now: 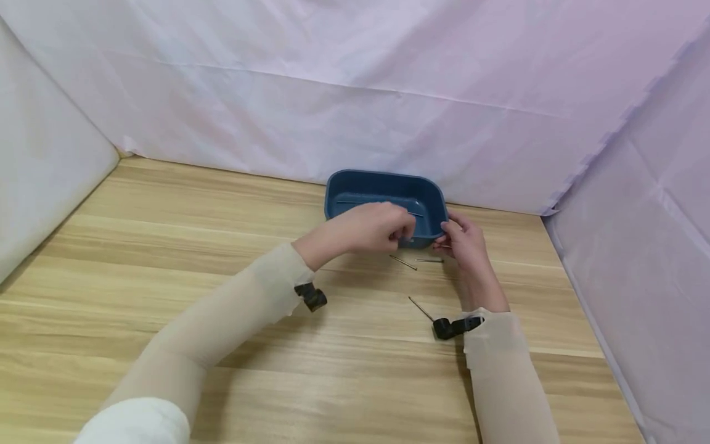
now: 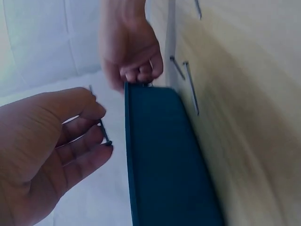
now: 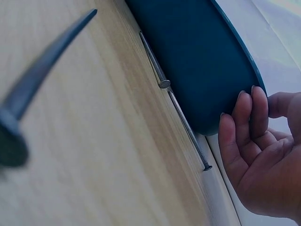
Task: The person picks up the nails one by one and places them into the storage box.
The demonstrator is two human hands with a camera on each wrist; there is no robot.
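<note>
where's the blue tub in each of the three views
Head: blue tub sits centre, at the far edge of the table, behind both hands.
Left wrist: tub fills the lower middle, seen side-on, with the right hand at its top end.
Right wrist: tub runs across the top, above two nails.
Shared landmark: the two nails lying beside the tub.

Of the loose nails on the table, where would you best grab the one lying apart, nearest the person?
Probably pinch the nail mid-shaft from above, thumb and forefinger on either long side. It lies flat on the table, apart from the two nails by the tub, so nothing crowds it. The right hand is nearer it; the left hand already pinches a nail.
</note>
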